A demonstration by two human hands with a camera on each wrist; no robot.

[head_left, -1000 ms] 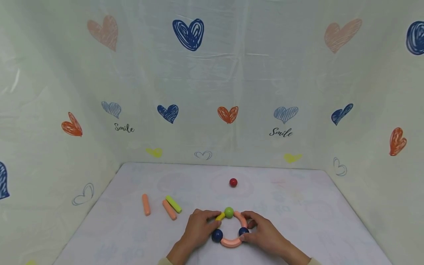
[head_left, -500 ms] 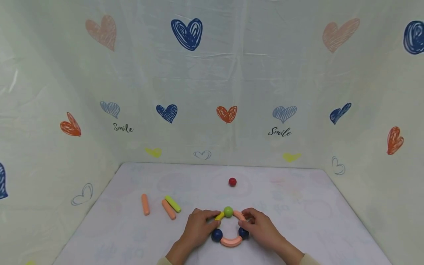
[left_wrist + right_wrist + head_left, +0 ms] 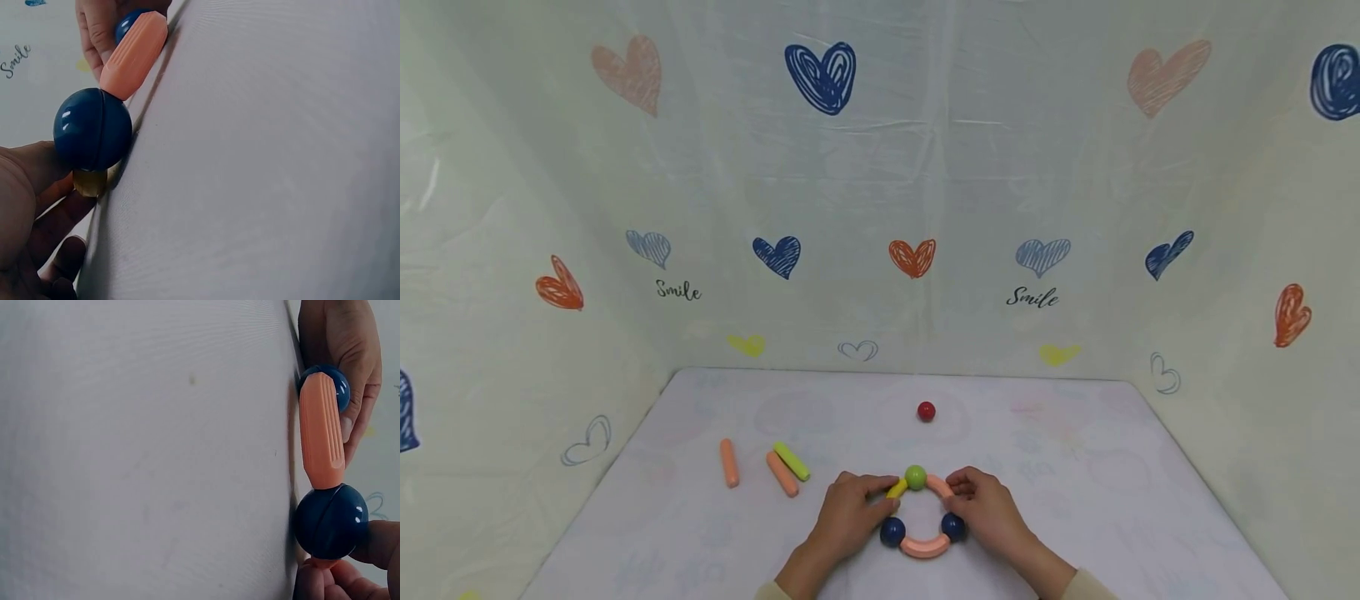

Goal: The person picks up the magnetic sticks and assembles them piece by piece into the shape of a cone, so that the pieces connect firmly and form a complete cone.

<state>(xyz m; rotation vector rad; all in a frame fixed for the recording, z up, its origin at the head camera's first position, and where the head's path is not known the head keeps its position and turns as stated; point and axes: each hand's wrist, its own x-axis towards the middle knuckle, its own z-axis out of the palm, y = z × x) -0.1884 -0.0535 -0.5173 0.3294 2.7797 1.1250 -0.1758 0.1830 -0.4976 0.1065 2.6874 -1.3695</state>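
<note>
A ring of toy balls and curved rods lies on the table between both hands. Its green ball (image 3: 915, 477) is at the far side, with two dark blue balls, a left one (image 3: 892, 532) and a right one (image 3: 953, 527), nearer. My left hand (image 3: 847, 512) pinches the yellow curved rod (image 3: 897, 489) between thumb and fingers. On the other side, my right hand (image 3: 990, 510) pinches the right salmon curved rod (image 3: 938, 485), its thumb just above the right blue ball. A ridged salmon rod (image 3: 134, 56) joins the two blue balls along the near side, as both wrist views show.
A red ball (image 3: 927, 412) sits farther back, beyond the ring. To the left lie a lone salmon stick (image 3: 730, 463) and, side by side, another salmon stick (image 3: 782, 474) and a lime stick (image 3: 792, 461). A heart-printed curtain (image 3: 865, 183) rises behind the table (image 3: 1075, 467).
My right thumb has moved off the right blue ball, up onto the right salmon rod. My left hand keeps its pinch on the yellow rod. The loose sticks and red ball stay put.
</note>
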